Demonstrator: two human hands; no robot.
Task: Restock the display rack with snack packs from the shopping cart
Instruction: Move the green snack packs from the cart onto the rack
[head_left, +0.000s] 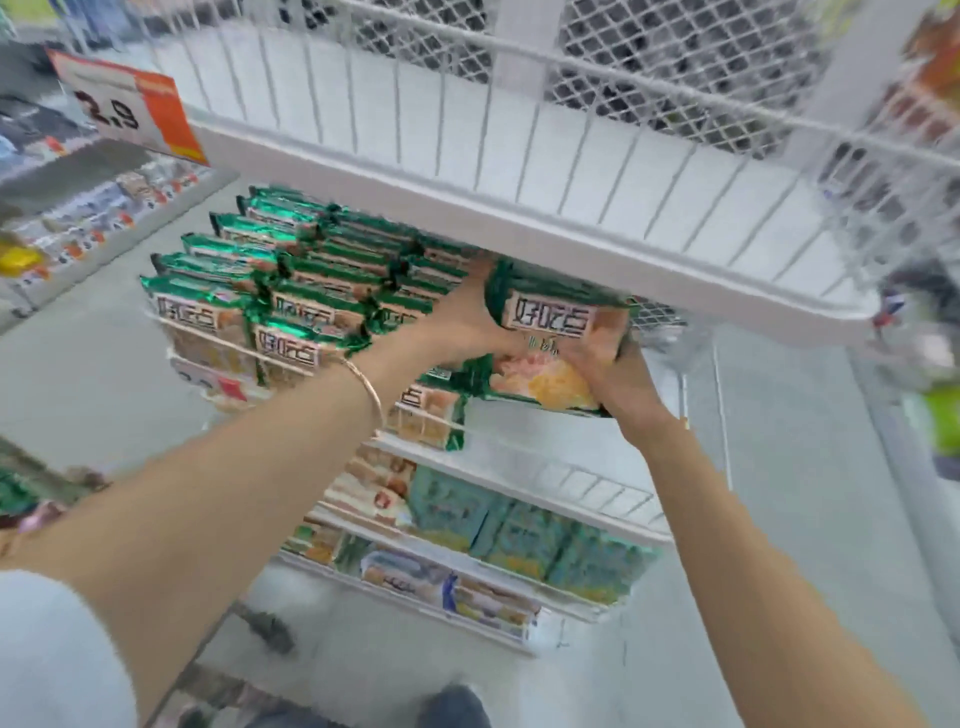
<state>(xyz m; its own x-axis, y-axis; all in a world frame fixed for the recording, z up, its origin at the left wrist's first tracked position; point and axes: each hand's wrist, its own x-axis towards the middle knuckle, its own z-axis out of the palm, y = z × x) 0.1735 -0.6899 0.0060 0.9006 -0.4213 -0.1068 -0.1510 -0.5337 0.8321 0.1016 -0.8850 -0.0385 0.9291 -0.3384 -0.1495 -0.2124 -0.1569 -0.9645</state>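
Both my hands hold a green and orange snack pack (556, 332) at the second shelf of the white wire display rack (519, 457). My left hand (462, 322) grips its left side, a bangle on that wrist. My right hand (618, 384) supports it from below on the right. Rows of the same green packs (291, 291) fill the left of that shelf, standing upright. The shelf's right part under the pack is bare. The shopping cart is not clearly in view.
The top wire basket (519, 171) of the rack overhangs the hands and holds nothing visible. An orange price tag (130, 109) hangs at its left corner. Lower shelves hold teal packs (519, 530) and other snacks (467, 592). Another shelf unit (78, 218) stands far left.
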